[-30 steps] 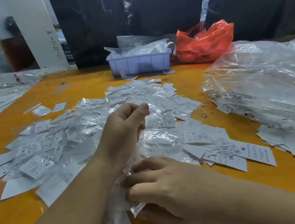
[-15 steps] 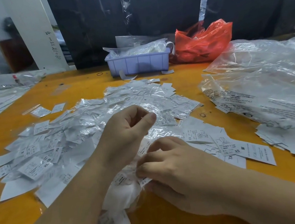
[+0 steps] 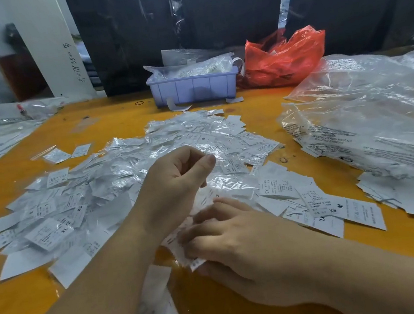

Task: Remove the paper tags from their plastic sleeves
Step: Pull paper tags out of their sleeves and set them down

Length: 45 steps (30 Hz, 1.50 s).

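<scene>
From the head view, the left hand [image 3: 175, 184] hangs over the middle of the table [image 3: 255, 114] with its fingers [image 3: 201, 164] curled in toward the thumb; whether they pinch a bit of clear film I cannot tell, nothing shows plainly between them. The right hand [image 3: 238, 233] lies low, nearer the person, its fingers [image 3: 197, 239] pinching a sleeved tag [image 3: 191, 259] at the near edge of the pile of sleeved tags [image 3: 129, 166]. That pile spreads beyond and to the left of both sets of fingers. Bare paper tags [image 3: 337, 211] lie just past the right hand's knuckles, to its right. Farther right sit large clear bags [image 3: 368, 121]; well beyond the fingertips stand a blue bin [image 3: 192, 88] and a red bag [image 3: 284, 56].

My judgement is that the step in hand is gripping one sleeve to open it, with most of the pile not yet done. The next move calls for the left fingers to come down and hold the film while the right fingers draw the paper out, then drop it with the bare tags.
</scene>
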Available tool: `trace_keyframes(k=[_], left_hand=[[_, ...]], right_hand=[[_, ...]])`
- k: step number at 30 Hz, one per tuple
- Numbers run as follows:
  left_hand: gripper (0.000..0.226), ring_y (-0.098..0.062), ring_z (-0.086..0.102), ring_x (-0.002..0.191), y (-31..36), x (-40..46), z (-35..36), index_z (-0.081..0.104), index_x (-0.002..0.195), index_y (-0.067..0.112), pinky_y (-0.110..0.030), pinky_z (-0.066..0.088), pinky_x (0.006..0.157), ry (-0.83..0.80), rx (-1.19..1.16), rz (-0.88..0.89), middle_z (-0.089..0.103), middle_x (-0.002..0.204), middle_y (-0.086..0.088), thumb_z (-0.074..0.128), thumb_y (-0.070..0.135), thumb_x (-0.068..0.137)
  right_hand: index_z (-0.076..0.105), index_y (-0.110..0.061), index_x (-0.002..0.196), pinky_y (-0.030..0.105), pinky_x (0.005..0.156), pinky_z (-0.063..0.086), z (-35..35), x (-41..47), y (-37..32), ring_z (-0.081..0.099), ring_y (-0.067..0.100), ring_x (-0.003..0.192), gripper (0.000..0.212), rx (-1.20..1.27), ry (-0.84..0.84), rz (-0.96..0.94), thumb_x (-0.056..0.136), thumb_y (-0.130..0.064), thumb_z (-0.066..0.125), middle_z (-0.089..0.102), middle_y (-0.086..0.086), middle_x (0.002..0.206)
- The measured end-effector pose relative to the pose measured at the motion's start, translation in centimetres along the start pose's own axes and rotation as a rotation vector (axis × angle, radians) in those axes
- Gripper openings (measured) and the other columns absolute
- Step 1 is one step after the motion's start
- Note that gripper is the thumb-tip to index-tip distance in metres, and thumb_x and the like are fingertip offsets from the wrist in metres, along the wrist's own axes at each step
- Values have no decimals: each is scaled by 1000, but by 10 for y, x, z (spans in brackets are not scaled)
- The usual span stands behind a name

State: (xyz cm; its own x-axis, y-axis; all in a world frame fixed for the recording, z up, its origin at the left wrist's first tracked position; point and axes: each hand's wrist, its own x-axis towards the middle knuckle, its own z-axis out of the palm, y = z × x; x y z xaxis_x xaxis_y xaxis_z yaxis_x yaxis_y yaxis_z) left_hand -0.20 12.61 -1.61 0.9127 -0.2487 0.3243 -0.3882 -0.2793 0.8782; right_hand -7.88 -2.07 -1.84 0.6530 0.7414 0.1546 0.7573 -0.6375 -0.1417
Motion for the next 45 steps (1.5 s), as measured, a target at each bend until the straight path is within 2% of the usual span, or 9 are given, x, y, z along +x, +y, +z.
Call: trace_keyframes(k=[4,9,13,16,28,32,36,42,45], left_hand=[[9,-7,51,54,4,-1,-8,66,88,25,-20,43,50,-42,160,57,60,64,-1,64,33,90],[3,3,51,52,8,-3,-26,64,85,36,-12,35,46,-315,549,-64,58,61,22,67,37,85],[22,2,60,60,15,-3,-46,64,91,40,-20,49,54,-545,595,-290,66,75,16,76,45,73],[40,-1,64,66,15,-5,-49,61,98,43,-25,57,62,-646,572,-385,68,80,16,84,36,66],[15,-6,64,71,6,-1,-46,65,87,38,-37,58,71,-510,577,-261,67,79,12,74,27,82],[16,-3,65,66,10,-1,-53,66,88,37,-28,52,63,-447,406,-240,70,80,11,73,23,84],[19,-3,61,61,15,2,-56,65,84,40,-28,51,62,-358,323,-168,68,73,11,71,22,86],[12,1,60,65,9,-2,-45,63,87,36,-18,48,56,-323,523,-178,66,79,12,71,28,85],[8,0,57,81,7,-7,-26,60,92,38,-18,43,63,-220,526,-84,58,92,20,66,36,87]], right_hand=[[61,-23,121,33,105,28,0,-1,7,44,18,122,28,-34,35,61,101,-34,43,60,-10,128],[59,-27,114,30,101,28,-2,-3,12,42,15,117,23,-35,37,102,101,-34,42,59,-15,118],[61,-29,113,32,97,33,-3,-3,15,43,15,113,21,-20,45,109,98,-30,47,61,-15,117],[64,-27,115,31,95,35,-3,-3,16,47,17,110,22,30,56,122,97,-28,51,63,-14,116],[70,-21,108,26,82,42,-3,-4,19,54,16,102,18,149,150,141,93,-21,61,69,-8,105],[71,-22,101,27,78,44,-4,-5,22,54,4,93,11,351,232,215,93,-24,64,67,-9,94],[71,-24,96,21,75,44,-5,-6,26,58,0,88,8,496,283,290,92,-24,64,67,-12,90],[72,-22,95,20,72,45,-5,-6,28,60,1,86,7,528,314,300,91,-22,65,68,-13,87],[71,-19,93,27,75,47,-9,-7,32,60,6,88,7,462,434,301,91,-20,65,68,-8,88]])
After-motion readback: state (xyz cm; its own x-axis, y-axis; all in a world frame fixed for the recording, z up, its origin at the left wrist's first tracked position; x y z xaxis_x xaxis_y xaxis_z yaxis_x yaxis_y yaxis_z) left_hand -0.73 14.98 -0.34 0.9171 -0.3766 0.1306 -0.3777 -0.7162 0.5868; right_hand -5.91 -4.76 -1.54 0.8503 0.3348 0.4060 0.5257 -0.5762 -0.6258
